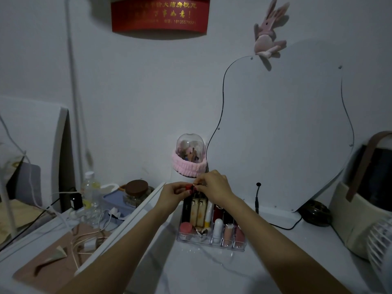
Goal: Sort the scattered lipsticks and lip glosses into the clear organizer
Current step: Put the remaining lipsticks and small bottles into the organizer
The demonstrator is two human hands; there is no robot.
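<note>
Head view: both hands meet above the back row of the clear organizer point(212, 240) on the white table point(275, 262). Left hand point(172, 195) and right hand point(213, 185) both have fingers pinched closed on a small red lipstick point(188, 187). Best to keep it upright, align it over a free slot, then lower gently so the neighbouring tubes stay standing.

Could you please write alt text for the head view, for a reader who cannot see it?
Both hands, left hand and right hand, hold a small red lipstick above the back of a clear organizer already filled with upright lipsticks and glosses. It stands on a white table below a curvy mirror.
</note>
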